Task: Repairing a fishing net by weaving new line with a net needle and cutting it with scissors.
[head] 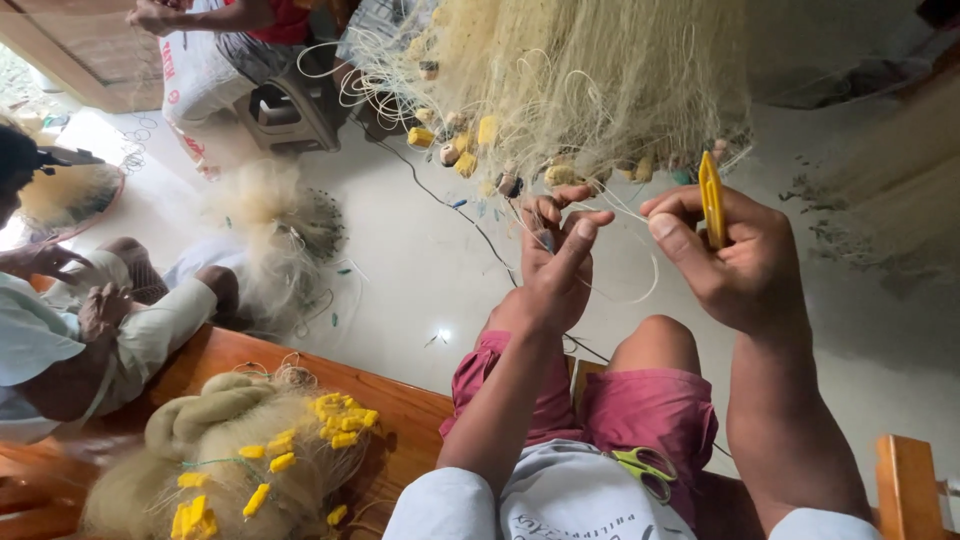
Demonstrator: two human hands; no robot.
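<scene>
Hanging net (590, 70): a big pale fishing net is hanging at the top of the view, its lower edge strung with yellow and cream floats (470, 150).
Floor (420, 260): a pale floor is lying below the hanging net, a dark cord trailing over it.
Bundled net (230, 460): well below and left of the hanging net, a knotted heap with yellow floats is resting on a wooden surface (400, 410).
Co-workers: left of the hanging net, one seated person's hand (105, 305) is resting on a knee; another person is sitting on a stool (290, 110) at its upper left.
Left hand (555, 265): just under the hanging net's floats, its grip is pinching together on a thin white twine (640, 290) that is looping down from the net.
Right hand (735, 255): beside the left hand, under the net's right edge, its grip is clamping a yellow netting needle (711, 198), held upright.
Scissors (645, 468): green-handled, lying in the lap, far below the hanging net.
</scene>
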